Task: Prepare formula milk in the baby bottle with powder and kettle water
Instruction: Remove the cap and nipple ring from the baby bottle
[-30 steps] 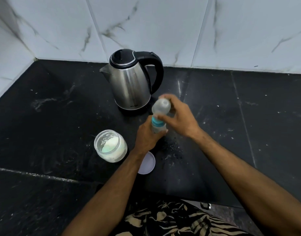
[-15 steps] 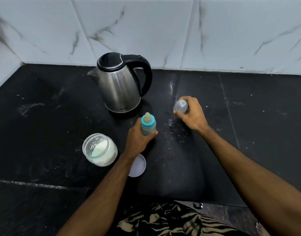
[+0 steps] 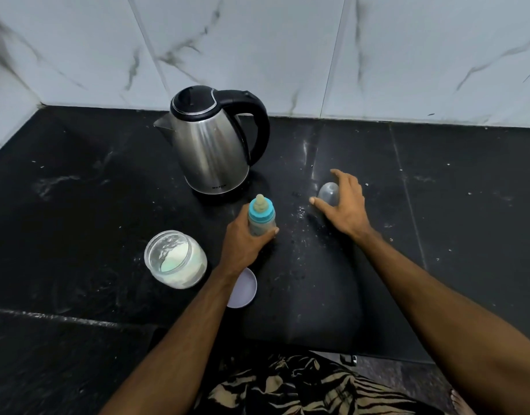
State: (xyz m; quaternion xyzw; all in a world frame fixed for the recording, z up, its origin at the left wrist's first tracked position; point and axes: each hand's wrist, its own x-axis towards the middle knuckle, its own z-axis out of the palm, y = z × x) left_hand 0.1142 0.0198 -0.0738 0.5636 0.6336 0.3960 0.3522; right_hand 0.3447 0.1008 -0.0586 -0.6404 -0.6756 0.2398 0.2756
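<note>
Black stone desk. Nearest: pale lid lying flat, half under the left wrist, w/ the open powder jar just beside. Left hand wraps the bottle, upright on the desk, teal collar & teat on. Right hand has let go of the clear cap: a sec ago it was held, now it sits on the desk, fingers spread over it. Cap's off, so collar likely comes off next. Kettle stands behind, shut.
</note>
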